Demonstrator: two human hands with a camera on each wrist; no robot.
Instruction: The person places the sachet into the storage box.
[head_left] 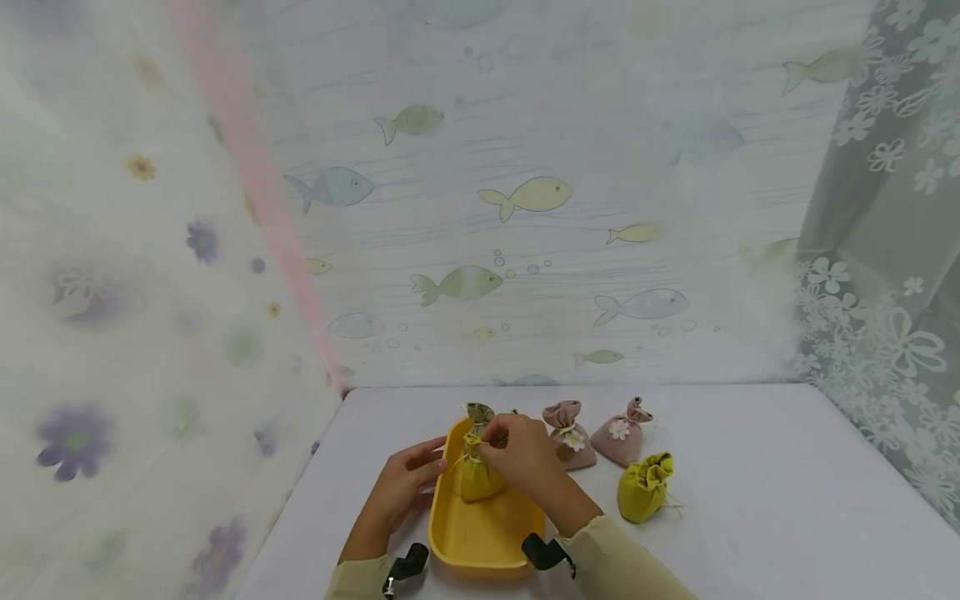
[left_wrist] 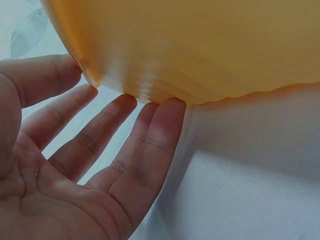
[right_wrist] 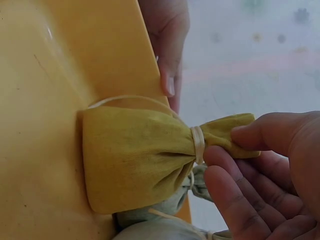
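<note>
My right hand (head_left: 525, 457) pinches the gathered neck of a mustard-yellow drawstring pouch (right_wrist: 137, 155) between thumb and fingers. The pouch stands upright inside a yellow plastic tray (head_left: 487, 542), its pale cord tied round the neck. Behind it in the tray are greyish-green pouches (right_wrist: 157, 207), partly hidden by the yellow one and by my hand. At the tray's left side, my left hand (head_left: 405, 483) touches the outer wall with extended fingertips (left_wrist: 170, 112), seen from below in the left wrist view.
Right of the tray, two dusty-pink pouches with white flowers, one upright (head_left: 573, 442) and one leaning (head_left: 619, 438), sit on the white tabletop (head_left: 750, 500). Another yellow pouch (head_left: 642, 492) lies nearer. A fish-patterned curtain (head_left: 525, 250) stands behind the table.
</note>
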